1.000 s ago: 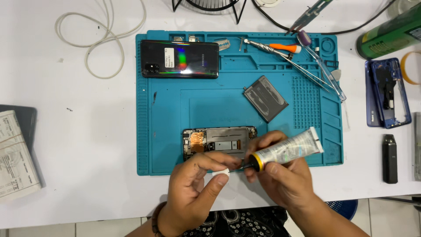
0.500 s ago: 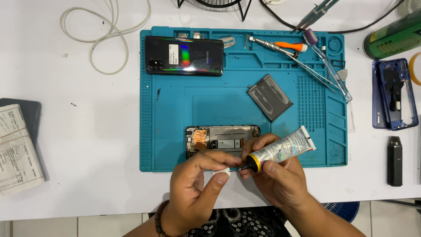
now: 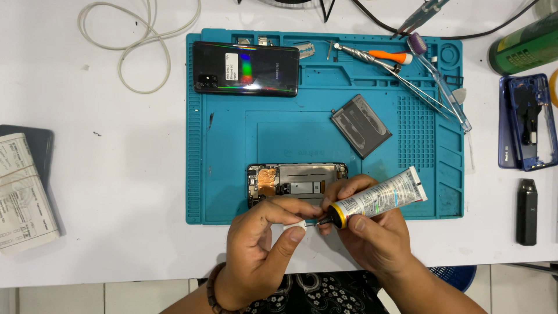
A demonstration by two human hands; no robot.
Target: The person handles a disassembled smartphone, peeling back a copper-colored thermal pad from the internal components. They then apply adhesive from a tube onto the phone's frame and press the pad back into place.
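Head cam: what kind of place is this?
Most likely a phone repair bench. A teal work mat holds an opened phone with its insides exposed, a loose battery and screwdrivers. The right hand holds a glue tube; the left hand pinches its small white cap.

Phone repair bench, workshop setting: teal silicone repair mat point(image 3: 221, 174) on a white table point(image 3: 116, 244), directly beyond both hands. Opened phone point(image 3: 296, 183) with exposed internals just above the hands, loose battery point(image 3: 360, 125) and screwdriver point(image 3: 378, 56) with tweezers farther up-right. Spare blue phone frame point(image 3: 523, 122) far right, cable point(image 3: 139, 46) up-left.
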